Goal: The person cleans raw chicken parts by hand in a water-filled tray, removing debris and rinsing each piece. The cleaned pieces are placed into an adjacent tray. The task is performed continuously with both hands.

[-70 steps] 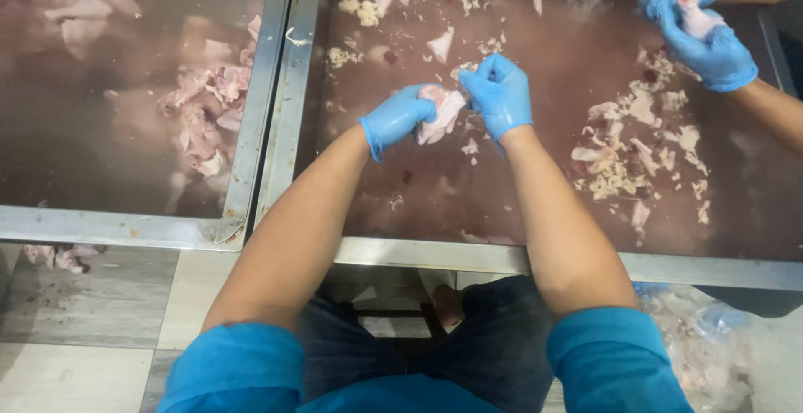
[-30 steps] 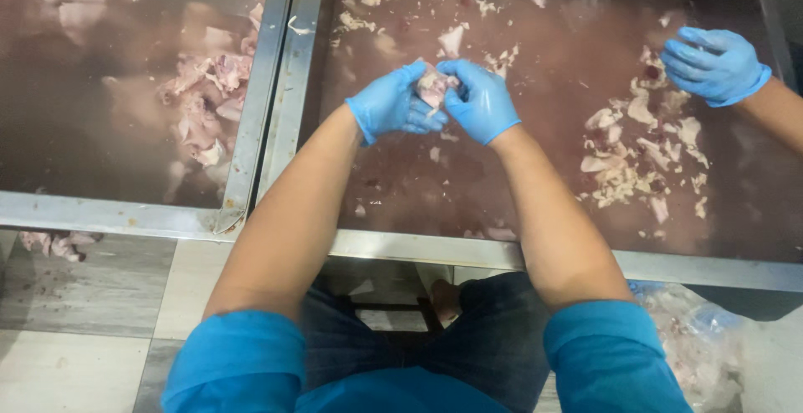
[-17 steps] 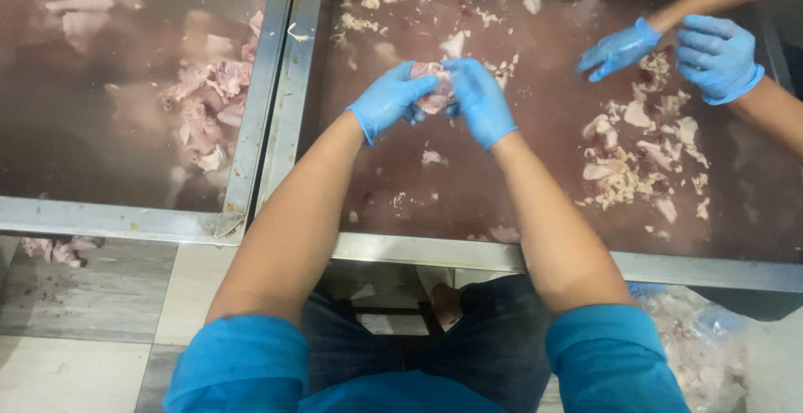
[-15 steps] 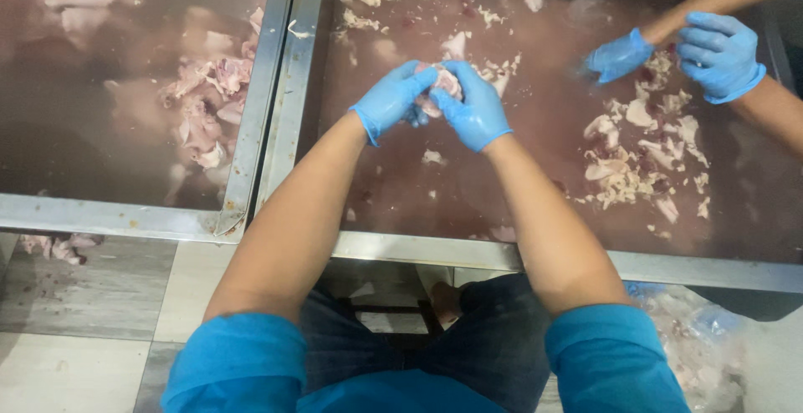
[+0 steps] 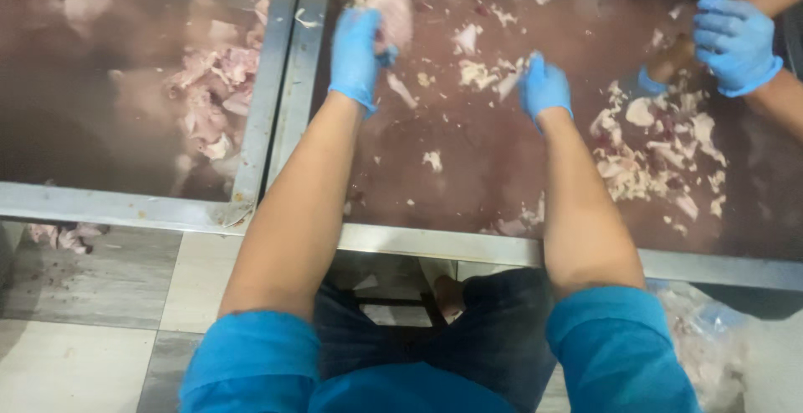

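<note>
Steel-framed surface [image 5: 435,246] wet w/ meat scraps, your left hand [image 5: 358,53] gloved blue, grip closed round pale meat piece [image 5: 393,15] near far edge, your right hand [image 5: 545,87] on scraps [image 5: 493,74], grip unclear, co-worker's gloved hand [image 5: 736,41] far right.

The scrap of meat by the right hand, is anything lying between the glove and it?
Nothing visible does. The right hand is at the pale scrap of meat, its fingertips at the scrap's edge, on the wet table. The left hand holds a separate meat piece, blurred.
</note>
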